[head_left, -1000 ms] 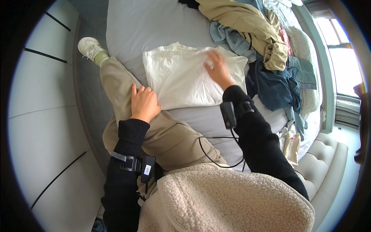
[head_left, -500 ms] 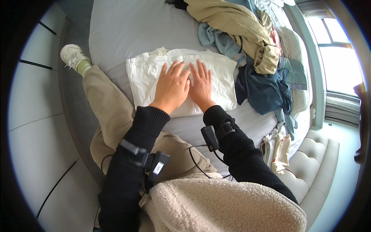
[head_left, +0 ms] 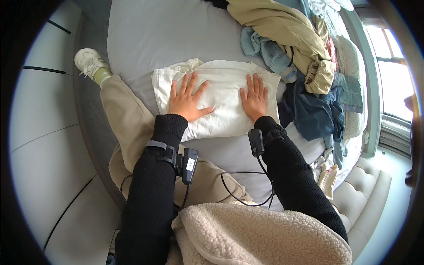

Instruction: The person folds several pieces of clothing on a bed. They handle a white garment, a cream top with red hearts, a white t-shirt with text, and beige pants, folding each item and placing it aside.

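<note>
A grey sheet (head_left: 163, 33) covers the bed, with a tufted headboard (head_left: 362, 181) along the right and a bright window (head_left: 388, 70) beyond it. Pale cabinet doors (head_left: 44, 106) line the left side. On the bed's right half, a tan garment (head_left: 276, 26), light denim (head_left: 267, 51) and dark blue clothes (head_left: 311, 110) lie heaped together. The white cloth (head_left: 221, 99) lies in layers on the sheet in front of the person, just beside that heap. Both forearms reach forward in black sleeves (head_left: 152, 194). The left hand (head_left: 187, 104) rests palm down on the cloth's left part, fingers splayed, thumb pointing right; the right hand (head_left: 255, 100) rests palm down near its right edge, fingers closer together. Neither grasps anything.
</note>
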### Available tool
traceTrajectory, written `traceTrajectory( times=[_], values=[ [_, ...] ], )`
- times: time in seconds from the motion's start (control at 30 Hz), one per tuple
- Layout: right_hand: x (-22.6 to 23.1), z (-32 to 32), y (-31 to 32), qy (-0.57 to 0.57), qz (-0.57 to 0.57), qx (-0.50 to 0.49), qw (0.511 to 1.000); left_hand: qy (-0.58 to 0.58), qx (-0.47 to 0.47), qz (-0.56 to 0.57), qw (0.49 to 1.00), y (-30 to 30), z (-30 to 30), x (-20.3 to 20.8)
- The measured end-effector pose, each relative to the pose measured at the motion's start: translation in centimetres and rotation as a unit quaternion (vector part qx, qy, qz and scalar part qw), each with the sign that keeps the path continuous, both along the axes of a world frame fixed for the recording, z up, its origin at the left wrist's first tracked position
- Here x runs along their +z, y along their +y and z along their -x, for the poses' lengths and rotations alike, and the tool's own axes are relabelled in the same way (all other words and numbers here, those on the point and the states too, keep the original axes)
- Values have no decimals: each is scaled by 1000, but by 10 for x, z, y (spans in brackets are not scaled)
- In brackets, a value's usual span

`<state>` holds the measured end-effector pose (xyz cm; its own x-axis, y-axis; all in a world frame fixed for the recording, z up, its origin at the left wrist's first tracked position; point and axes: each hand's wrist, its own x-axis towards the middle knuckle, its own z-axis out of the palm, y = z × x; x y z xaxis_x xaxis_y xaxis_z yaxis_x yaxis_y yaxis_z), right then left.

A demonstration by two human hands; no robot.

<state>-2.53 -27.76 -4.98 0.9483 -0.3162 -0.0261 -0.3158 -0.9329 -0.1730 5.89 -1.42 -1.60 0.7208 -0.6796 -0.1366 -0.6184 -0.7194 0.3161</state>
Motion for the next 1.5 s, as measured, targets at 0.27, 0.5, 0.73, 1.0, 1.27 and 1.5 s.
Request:
traceTrajectory(
  times=[0.27,0.5,0.73,1.0,1.27,1.5],
  values=[
    [17,65,2,-23,-58,50,997,90,-38,-152,984,33,54,46],
    [25,177,12,-47,-85,-31,995,-17,2,-164,986,55,85,44],
    [13,182,-4,-186,-487,-460,718,-162,29,-61,985,60,87,27],
    [14,117,-3,-245,-705,-471,470,-187,37,-50,980,62,93,37],
    [68,126,-65,-391,-661,-322,554,-198,-213,83,953,50,93,45],
    [-6,191,-77,-299,-719,-487,395,-55,-218,-18,974,49,97,45]
  ],
)
